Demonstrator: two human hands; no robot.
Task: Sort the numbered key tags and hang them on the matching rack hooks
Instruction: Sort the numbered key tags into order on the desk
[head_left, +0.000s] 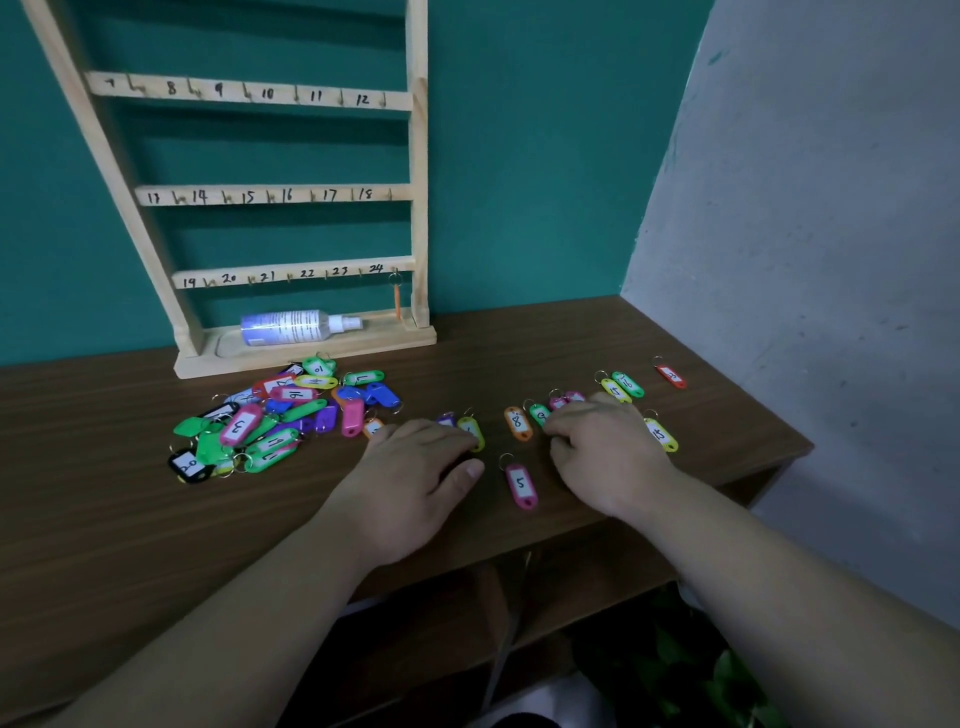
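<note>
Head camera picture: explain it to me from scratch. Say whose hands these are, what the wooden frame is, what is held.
No machine here: a person wears one camera on the head, looking down at their bare hands. Against the green wall stands a pale wooden rack with numbered bars and hooks; one slim orange tag hangs by number 24, and a white spray bottle lies on its base. On the brown wooden table a pile of coloured plastic key tags lies to the left; single tags are spread to the right, such as the pink tag marked 5 and the orange tag marked 8. The left hand rests flat over tags, fingers relaxed. The right hand bends its fingers down among tags; whether they pinch one cannot be seen.
</note>
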